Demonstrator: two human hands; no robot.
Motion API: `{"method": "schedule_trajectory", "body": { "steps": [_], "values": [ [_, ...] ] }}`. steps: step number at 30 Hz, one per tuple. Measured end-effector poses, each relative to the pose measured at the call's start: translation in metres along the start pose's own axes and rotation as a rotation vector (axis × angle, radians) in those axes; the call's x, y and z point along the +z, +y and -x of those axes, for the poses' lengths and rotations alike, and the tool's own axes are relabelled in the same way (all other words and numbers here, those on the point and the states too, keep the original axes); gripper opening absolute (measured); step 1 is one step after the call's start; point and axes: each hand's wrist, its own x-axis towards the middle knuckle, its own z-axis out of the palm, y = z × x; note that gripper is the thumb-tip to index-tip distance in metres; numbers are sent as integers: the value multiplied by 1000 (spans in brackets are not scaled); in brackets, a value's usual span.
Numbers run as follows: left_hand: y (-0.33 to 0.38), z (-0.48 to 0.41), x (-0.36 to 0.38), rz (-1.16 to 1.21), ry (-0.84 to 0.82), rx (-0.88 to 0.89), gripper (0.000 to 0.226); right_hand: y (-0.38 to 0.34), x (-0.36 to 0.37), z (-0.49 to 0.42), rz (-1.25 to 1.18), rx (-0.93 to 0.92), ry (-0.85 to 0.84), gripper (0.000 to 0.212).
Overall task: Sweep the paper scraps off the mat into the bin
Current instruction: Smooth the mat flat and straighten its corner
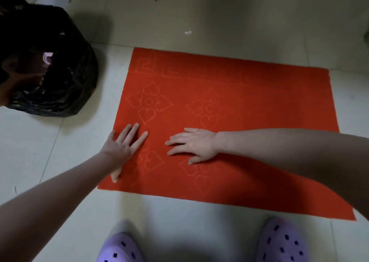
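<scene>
No scraps show on the mat (239,93); one white scrap (188,32) lies on the floor beyond its far edge. The left hand (121,147) and right hand (194,144) press flat, fingers spread, gripping nothing. The bin (50,71) sits up-left, nearer the left hand.

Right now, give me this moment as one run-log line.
left hand flat on mat, left edge | right hand flat on mat | no scraps seen on mat | bin left of mat | white scrap on floor beyond
</scene>
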Motion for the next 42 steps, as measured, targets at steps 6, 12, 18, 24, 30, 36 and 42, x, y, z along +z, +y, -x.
{"method": "schedule_trajectory", "body": {
  "steps": [6, 12, 18, 24, 30, 36, 42],
  "values": [
    [-4, 1, 26, -118, 33, -39, 162, 19, 5, 4, -7, 33, -31, 75],
    [1, 7, 32, -182, 48, -31, 161, 20, 7, 3, -19, 28, -18, 75],
    [-10, 17, 37, -214, 1, 15, 162, 19, 11, 4, -30, 42, -24, 76],
    [-3, 20, 7, -270, -21, 54, 140, 16, 6, 5, -10, 51, -25, 77],
    [-11, -9, -72, 113, 157, 23, 105, 16, 5, 2, 23, 26, 12, 77],
    [22, -47, -76, 127, 112, -122, 156, 39, 7, 20, 8, 122, 139, 75],
    [31, -58, -77, 29, 107, -152, 158, 123, 25, 92, -67, 693, 342, 62]
  ]
}}
